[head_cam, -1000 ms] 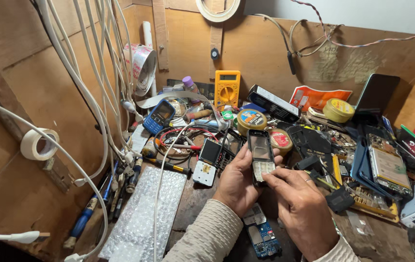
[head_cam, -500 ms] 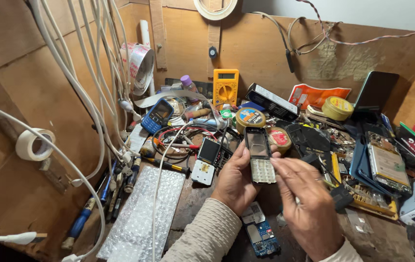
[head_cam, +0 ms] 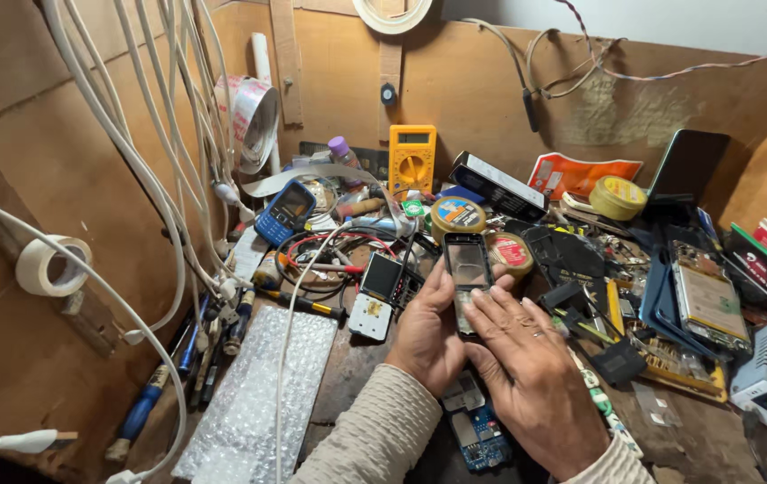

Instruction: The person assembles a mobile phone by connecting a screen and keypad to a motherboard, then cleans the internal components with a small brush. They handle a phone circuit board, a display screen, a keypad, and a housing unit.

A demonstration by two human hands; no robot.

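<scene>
Together, both hands' fingers (head_cam: 440, 280) grasp one keypad phone (head_cam: 469, 273) beside two other phones.

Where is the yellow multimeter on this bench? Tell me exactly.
In the head view, the yellow multimeter stands upright against the back wall, centre-left, behind the round tins and just left of the long black box.

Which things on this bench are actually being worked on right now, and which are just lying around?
In hand:
- keypad phone, held upright by the left hand and right hand

Lying about:
- yellow multimeter
- blue phone
- white phone
- bubble wrap
- tape roll
- circuit board
</scene>
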